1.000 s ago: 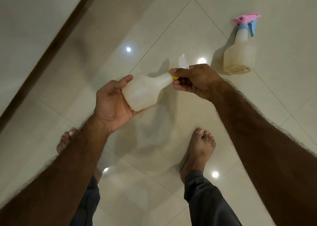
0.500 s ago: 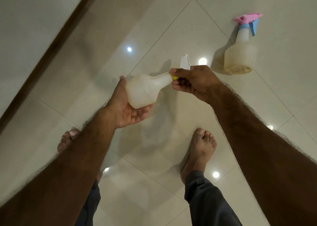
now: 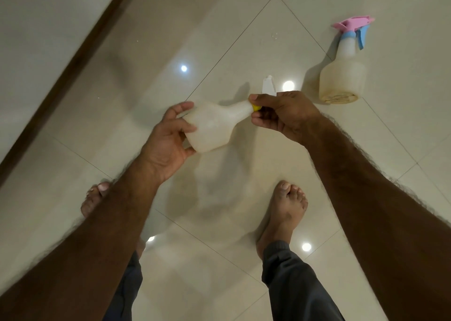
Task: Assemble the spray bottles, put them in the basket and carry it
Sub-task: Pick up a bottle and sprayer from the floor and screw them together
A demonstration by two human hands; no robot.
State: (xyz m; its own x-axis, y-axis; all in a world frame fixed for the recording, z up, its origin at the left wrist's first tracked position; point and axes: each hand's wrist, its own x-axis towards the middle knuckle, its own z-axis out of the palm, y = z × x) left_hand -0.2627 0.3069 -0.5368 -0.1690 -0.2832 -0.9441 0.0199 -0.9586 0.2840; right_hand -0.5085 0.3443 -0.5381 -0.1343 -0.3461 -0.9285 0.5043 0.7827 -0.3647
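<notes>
A translucent white spray bottle (image 3: pixel 214 125) lies sideways in the air between my hands, its neck pointing right. My left hand (image 3: pixel 168 140) holds its wide base with the fingers loosely spread around it. My right hand (image 3: pixel 283 116) grips the spray head at the neck; only its yellow collar (image 3: pixel 255 107) and a white trigger tip (image 3: pixel 268 85) show past my fingers. A second bottle (image 3: pixel 343 77), with a pink and blue spray head (image 3: pixel 353 27) fitted, stands on the floor at the upper right. No basket is in view.
Glossy cream floor tiles (image 3: pixel 219 28) reflect ceiling lights. A dark wooden strip (image 3: pixel 68 69) runs diagonally along the left by a pale wall. My bare feet (image 3: pixel 283 211) stand below the hands.
My left hand has shifted its hold on the bottle's base, moving from under it to around its side. The right hand has stayed on the spray head.
</notes>
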